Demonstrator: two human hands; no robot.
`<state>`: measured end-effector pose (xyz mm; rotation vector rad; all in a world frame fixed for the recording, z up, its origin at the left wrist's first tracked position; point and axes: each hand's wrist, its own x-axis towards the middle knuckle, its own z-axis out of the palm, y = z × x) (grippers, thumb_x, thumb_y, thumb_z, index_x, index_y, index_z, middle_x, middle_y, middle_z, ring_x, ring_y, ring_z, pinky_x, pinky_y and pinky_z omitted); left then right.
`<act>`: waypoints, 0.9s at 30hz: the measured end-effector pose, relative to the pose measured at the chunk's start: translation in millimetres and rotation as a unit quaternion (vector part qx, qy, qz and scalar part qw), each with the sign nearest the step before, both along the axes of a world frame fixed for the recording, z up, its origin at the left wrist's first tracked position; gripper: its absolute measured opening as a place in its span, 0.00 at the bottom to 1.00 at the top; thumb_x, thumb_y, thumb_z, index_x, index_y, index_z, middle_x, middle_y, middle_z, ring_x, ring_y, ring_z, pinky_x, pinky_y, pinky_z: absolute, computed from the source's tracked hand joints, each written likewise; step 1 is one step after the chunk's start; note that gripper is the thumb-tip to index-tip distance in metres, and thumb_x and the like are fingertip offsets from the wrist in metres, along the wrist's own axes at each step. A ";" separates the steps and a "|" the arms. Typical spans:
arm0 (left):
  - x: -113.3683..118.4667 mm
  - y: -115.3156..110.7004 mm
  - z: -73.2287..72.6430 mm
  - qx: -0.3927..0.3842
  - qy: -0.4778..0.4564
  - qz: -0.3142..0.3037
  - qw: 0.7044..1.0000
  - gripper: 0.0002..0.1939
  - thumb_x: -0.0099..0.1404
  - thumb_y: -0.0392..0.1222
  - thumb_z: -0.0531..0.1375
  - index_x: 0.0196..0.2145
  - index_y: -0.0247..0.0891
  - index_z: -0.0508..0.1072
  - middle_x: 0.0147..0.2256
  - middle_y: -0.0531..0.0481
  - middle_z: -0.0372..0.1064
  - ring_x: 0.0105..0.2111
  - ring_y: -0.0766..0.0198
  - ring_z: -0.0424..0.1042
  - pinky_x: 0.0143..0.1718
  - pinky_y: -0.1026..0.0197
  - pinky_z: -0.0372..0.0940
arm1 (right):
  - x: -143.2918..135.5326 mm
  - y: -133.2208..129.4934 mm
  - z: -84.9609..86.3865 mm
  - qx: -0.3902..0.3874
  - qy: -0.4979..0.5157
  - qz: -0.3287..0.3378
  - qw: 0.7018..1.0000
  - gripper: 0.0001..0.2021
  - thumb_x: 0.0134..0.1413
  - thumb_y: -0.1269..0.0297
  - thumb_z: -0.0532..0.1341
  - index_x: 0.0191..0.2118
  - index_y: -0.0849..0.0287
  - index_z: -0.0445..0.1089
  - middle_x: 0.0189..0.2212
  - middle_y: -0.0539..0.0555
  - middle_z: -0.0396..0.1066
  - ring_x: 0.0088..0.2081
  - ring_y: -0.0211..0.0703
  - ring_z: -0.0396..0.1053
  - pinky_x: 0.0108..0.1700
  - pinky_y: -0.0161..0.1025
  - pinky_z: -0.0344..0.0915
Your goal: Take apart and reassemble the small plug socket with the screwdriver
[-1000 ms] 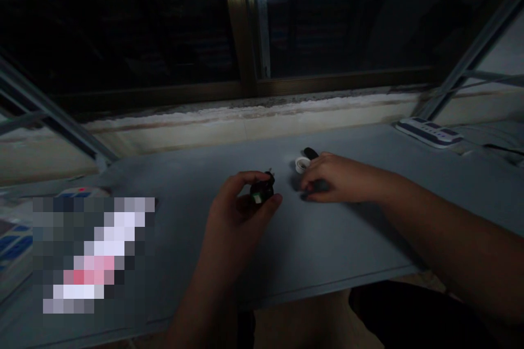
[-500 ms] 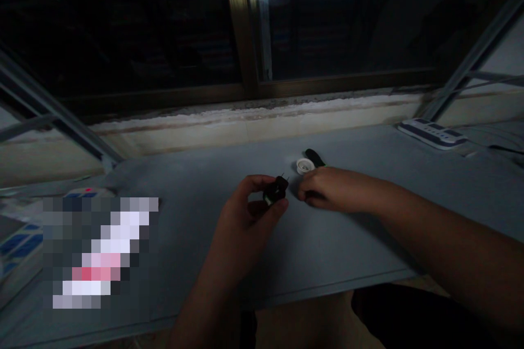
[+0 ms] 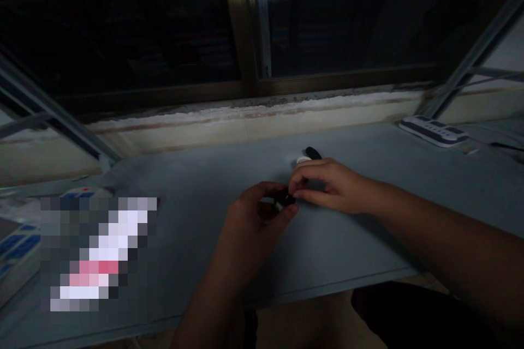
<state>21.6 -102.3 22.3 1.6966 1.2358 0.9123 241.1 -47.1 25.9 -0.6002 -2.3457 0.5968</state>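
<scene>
My left hand (image 3: 257, 218) is closed around a small black part (image 3: 282, 199) with a pale patch on its side, held a little above the grey table (image 3: 196, 229). The fingertips of my right hand (image 3: 327, 185) are pinched together at the right end of that part. What they grip, if anything, is too dark and small to make out. Just behind my right hand lie a white round piece (image 3: 303, 160), mostly covered by the fingers, and a black rounded handle-like thing (image 3: 313, 152).
A white and dark power strip (image 3: 433, 131) lies at the back right with cables near it. On the left are another power strip (image 3: 20, 251) and a pixelated patch. A window (image 3: 164, 27) with a metal frame stands behind the table.
My right hand has moved left from beside the white round piece to the black part in my left hand. Its fingers now hide the thin metal prongs that stuck out of the part.
</scene>
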 end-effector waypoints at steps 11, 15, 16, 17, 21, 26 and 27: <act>4.2 -0.8 -0.2 0.003 0.009 0.009 1.000 0.16 0.62 0.43 0.69 0.47 0.38 0.79 0.37 0.45 0.81 0.33 0.58 0.80 0.32 0.60 0.72 | -4.0 -0.1 -1.4 -0.017 0.010 0.025 1.000 0.05 0.66 0.66 0.63 0.41 0.60 0.76 0.36 0.54 0.77 0.39 0.39 0.74 0.43 0.38 0.67; 5.2 -1.1 0.3 -0.009 -0.002 0.005 1.000 0.16 0.62 0.43 0.69 0.47 0.37 0.77 0.39 0.44 0.81 0.33 0.59 0.81 0.32 0.61 0.71 | -2.3 1.2 -3.5 -0.048 0.023 0.036 0.998 0.07 0.64 0.65 0.65 0.44 0.59 0.78 0.38 0.55 0.78 0.40 0.39 0.75 0.44 0.38 0.69; 5.3 -1.3 0.4 -0.014 -0.008 0.002 1.000 0.16 0.63 0.43 0.69 0.48 0.37 0.77 0.40 0.44 0.81 0.33 0.59 0.81 0.32 0.61 0.71 | -1.2 1.9 -4.1 -0.051 0.025 0.029 0.998 0.08 0.63 0.64 0.65 0.46 0.59 0.78 0.38 0.54 0.78 0.39 0.39 0.75 0.43 0.38 0.69; 5.2 -1.5 0.4 -0.016 -0.015 0.000 1.000 0.17 0.63 0.43 0.69 0.48 0.38 0.77 0.41 0.44 0.81 0.34 0.59 0.81 0.32 0.62 0.71 | 0.5 3.1 -4.5 -0.052 0.030 0.016 0.998 0.10 0.63 0.63 0.66 0.48 0.59 0.78 0.37 0.54 0.78 0.39 0.39 0.74 0.43 0.38 0.69; 4.0 -2.3 -1.8 0.007 -0.025 0.010 1.000 0.16 0.65 0.44 0.67 0.50 0.40 0.75 0.45 0.44 0.79 0.35 0.61 0.81 0.34 0.62 0.71 | 15.9 15.9 -4.7 -0.040 0.066 -0.091 0.993 0.11 0.65 0.63 0.63 0.49 0.59 0.77 0.40 0.55 0.78 0.40 0.41 0.74 0.43 0.39 0.69; 2.4 -2.1 -4.4 0.021 -0.030 0.017 0.999 0.13 0.67 0.46 0.65 0.48 0.41 0.76 0.43 0.46 0.79 0.31 0.64 0.79 0.31 0.64 0.69 | 44.1 42.5 -8.3 0.047 -0.110 -0.185 0.975 0.11 0.60 0.65 0.63 0.47 0.59 0.77 0.43 0.57 0.78 0.46 0.48 0.74 0.52 0.45 0.66; 2.3 -1.8 -4.3 0.019 -0.029 0.018 0.999 0.12 0.67 0.46 0.65 0.47 0.41 0.77 0.42 0.46 0.79 0.31 0.63 0.78 0.31 0.64 0.69 | 47.5 46.4 -10.5 0.054 -0.140 -0.178 0.973 0.12 0.59 0.64 0.65 0.48 0.58 0.77 0.45 0.57 0.78 0.48 0.49 0.73 0.55 0.46 0.64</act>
